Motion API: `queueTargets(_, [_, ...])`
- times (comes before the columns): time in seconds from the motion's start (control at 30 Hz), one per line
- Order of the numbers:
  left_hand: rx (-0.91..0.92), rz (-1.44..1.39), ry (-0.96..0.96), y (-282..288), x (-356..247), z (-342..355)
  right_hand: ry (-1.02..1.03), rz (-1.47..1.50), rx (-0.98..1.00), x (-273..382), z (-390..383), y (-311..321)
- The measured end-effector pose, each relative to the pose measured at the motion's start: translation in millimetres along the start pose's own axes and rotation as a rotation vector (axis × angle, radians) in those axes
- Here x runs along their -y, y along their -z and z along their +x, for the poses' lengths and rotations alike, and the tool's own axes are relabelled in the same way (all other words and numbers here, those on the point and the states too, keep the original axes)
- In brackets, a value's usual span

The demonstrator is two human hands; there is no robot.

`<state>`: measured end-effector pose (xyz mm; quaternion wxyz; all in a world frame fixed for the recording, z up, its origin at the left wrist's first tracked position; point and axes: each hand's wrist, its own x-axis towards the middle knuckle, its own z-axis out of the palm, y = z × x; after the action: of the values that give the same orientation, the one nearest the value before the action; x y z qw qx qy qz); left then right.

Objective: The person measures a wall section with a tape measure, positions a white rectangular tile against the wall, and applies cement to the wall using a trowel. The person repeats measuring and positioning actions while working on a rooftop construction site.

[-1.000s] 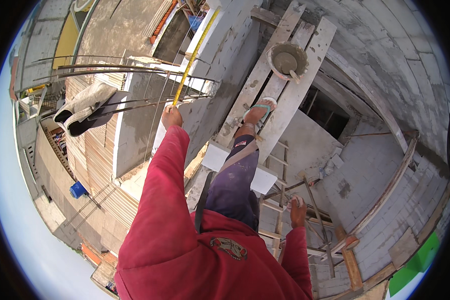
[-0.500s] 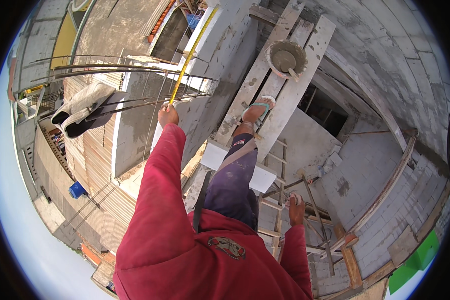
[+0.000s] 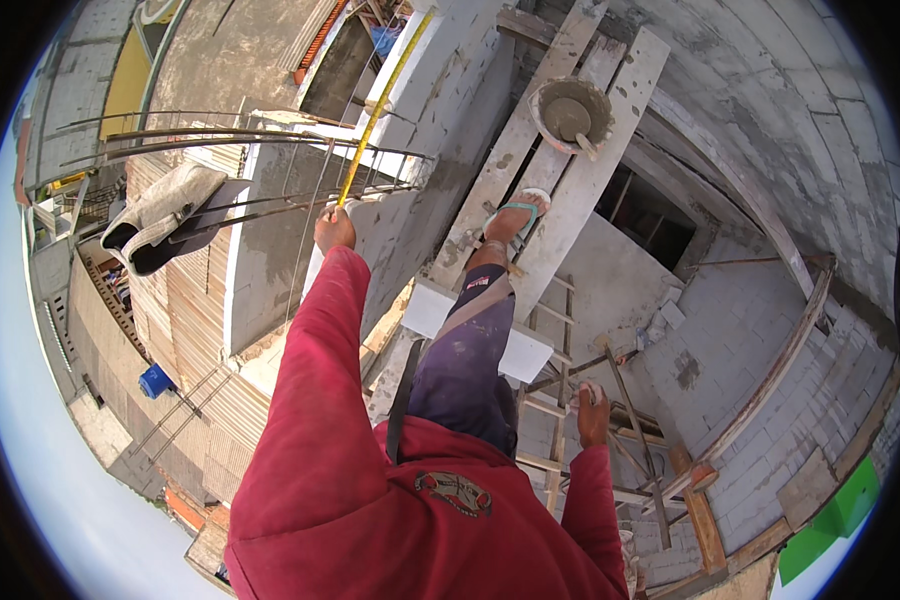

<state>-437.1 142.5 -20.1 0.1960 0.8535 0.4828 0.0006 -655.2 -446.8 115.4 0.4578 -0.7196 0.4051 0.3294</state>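
Note:
Out ahead on the left, my left hand [image 3: 334, 230] is closed on the near end of a yellow tape measure [image 3: 378, 115]. The tape runs straight and taut away from me along the top of a block wall [image 3: 448, 110]. Beside that hand, thin steel reinforcing bars [image 3: 270, 143] stick out over the wall's edge. My right hand [image 3: 592, 415] hangs low on the right, near a wooden ladder [image 3: 560, 400]. Its fingers are curled in, with something pale at them too hidden to name.
My sandalled foot [image 3: 518, 215] stands on scaffold planks [image 3: 610, 150] that carry a mortar bowl [image 3: 570, 112] with a tool in it. A white block [image 3: 525, 355] lies by my leg. A deep drop to the floor [image 3: 610, 270] opens on the right. Grey trousers [image 3: 165, 225] hang over the bars.
The tape and my left hand stay almost where they were. My right hand has shifted very slightly; the whole view has moved a touch.

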Motion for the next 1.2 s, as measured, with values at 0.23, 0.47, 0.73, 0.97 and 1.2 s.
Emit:
queueTargets(0.23, [0.010,-0.019,-0.024,3,-5,-2,0.060,-0.007,-0.021,-11,9,-4])
queueTargets(0.47, [-0.005,-0.065,-0.022,1,-3,0,0.027,0.024,0.005,0,9,-6])
queueTargets(0.73, [-0.010,-0.063,-0.040,1,-1,3,0.013,0.053,-0.012,6,9,-9])
queueTargets(0.97, [0.004,-0.038,-0.016,5,-9,-3,0.015,0.060,-0.016,5,8,-9])
queueTargets(1.2, [-0.005,-0.059,-0.011,4,-5,-1,0.015,0.020,0.000,-1,12,-7])
